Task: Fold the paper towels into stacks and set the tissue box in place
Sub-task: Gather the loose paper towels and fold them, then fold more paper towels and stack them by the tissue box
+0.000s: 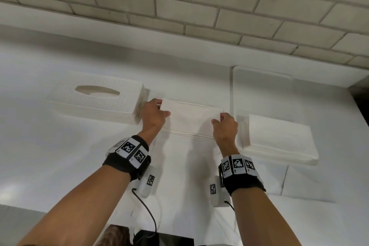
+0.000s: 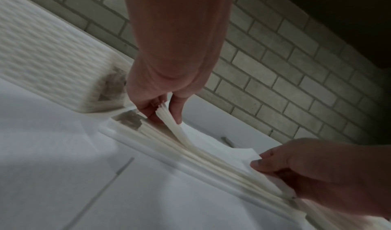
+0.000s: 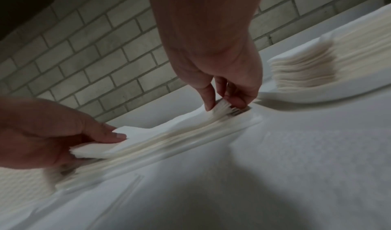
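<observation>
A wad of white paper towels (image 1: 191,114) lies on the white counter between my hands, its lower layers in a shallow white base (image 2: 127,134). My left hand (image 1: 162,109) pinches the wad's left end, thumb on top, and lifts the upper sheets (image 2: 180,133). At the right end my right hand (image 1: 218,118) pinches the sheets (image 3: 221,106) the same way. The white woven-pattern tissue box cover (image 1: 95,102) stands just left of my left hand, oval slot facing up. A finished stack of folded towels (image 1: 279,140) sits to the right.
A flat white board (image 1: 259,82) lies under and behind the right stack. The grey brick wall (image 1: 179,6) rises behind a white ledge. A cloth with creases covers the counter near me (image 1: 189,166). The counter's right end drops off at a dark gap (image 1: 361,102).
</observation>
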A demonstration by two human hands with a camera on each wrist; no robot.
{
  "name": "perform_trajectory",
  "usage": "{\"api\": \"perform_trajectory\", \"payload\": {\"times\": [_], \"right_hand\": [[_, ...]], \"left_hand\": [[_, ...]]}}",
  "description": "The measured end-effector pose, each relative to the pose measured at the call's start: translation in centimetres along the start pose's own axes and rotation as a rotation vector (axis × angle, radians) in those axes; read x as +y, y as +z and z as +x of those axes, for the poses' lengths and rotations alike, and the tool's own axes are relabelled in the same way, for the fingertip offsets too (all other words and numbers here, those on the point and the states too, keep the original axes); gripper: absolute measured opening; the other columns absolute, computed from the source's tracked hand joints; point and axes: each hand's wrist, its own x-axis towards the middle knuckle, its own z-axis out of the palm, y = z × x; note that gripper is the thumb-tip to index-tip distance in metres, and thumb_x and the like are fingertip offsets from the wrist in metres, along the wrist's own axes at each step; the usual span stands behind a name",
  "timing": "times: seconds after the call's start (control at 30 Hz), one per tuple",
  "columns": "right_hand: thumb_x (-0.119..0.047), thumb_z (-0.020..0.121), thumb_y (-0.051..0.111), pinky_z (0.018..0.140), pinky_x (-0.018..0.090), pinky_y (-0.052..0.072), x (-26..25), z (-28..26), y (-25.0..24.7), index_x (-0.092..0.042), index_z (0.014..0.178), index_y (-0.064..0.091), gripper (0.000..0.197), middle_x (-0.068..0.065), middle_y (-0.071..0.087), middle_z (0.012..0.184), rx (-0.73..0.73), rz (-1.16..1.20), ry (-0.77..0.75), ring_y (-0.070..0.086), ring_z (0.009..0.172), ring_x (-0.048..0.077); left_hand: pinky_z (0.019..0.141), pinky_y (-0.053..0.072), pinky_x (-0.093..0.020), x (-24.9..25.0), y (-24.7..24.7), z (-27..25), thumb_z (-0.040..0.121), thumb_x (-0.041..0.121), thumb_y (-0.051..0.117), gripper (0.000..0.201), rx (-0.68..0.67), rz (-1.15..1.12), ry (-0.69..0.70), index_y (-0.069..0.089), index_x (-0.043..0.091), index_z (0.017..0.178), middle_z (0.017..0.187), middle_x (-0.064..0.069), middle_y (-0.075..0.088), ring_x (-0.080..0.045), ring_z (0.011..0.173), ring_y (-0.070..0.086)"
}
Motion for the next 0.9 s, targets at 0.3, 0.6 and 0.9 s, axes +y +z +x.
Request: {"api": "perform_trajectory", "payload": {"times": [0.3,0.6,0.9], "right_hand": [[-0.009,0.097,0.053,0.097,0.045,0.047,-0.4,-0.9,0.2,0.010,0.121,0.052,0.031,0.022,0.048,0.126,0.018,-0.138,-0.021,0.052,0.116,0.037],[-0.014,0.096,0.057,0.087,0.025,0.044,-4.1,-5.1,-1.1,-0.004,0.123,0.061,0.029,0.013,0.052,0.127,0.090,-0.008,-0.255,0.058,0.110,0.026],[-0.027,0.087,0.067,0.096,0.037,0.046,-8.4,-14.1,7.7,-0.014,0.130,0.054,0.047,0.008,0.054,0.129,-0.489,-0.297,-0.457,0.049,0.123,0.023]], "left_hand": [[0.083,0.054,-0.039,-1.1,1.1,0.2,0.078,0.018,0.074,0.041,0.000,0.263,0.040,0.062,-0.011,0.104,0.107,-0.026,0.063,-0.036,0.097,0.063],[0.095,0.047,-0.025,1.2,-7.0,-2.7,0.089,0.018,0.067,0.033,0.009,-0.152,0.119,0.067,0.009,0.121,0.114,-0.010,0.068,-0.022,0.097,0.064],[0.061,0.046,-0.022,-6.4,-16.8,-7.0,0.090,0.006,0.061,0.016,0.060,-0.376,-0.050,0.073,0.014,0.097,0.088,-0.005,0.070,-0.015,0.068,0.057]]}}
